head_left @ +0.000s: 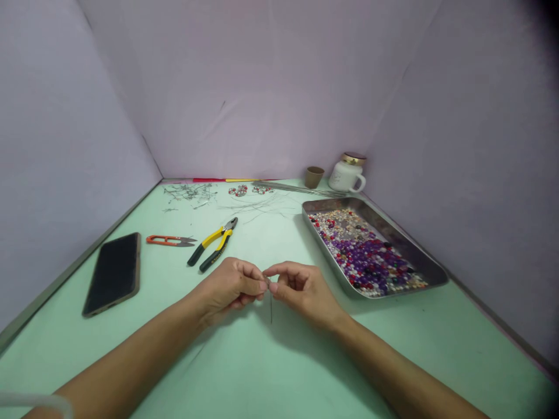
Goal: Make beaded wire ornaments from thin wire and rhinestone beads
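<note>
Both hands meet above the middle of the green tabletop. My left hand (236, 285) pinches a thin wire (271, 308) between thumb and forefinger. From the other side, my right hand (303, 288) has its thumb and forefinger closed at the same spot, touching the wire. One end of the wire hangs straight down below the fingertips. Something small sits between the fingertips, mostly hidden, and I cannot make out its kind. Just beyond my left hand lie pliers (217, 243) with yellow and black handles.
Right: a metal tray (323, 253) of mixed beads. Left: a phone (112, 273) and orange thread snips (171, 240). Toward the back: cut wire pieces (190, 192), beaded pieces (238, 191), long wires (292, 187), a brown cup (314, 177) and a white lidded mug (347, 174). Pale walls enclose three sides.
</note>
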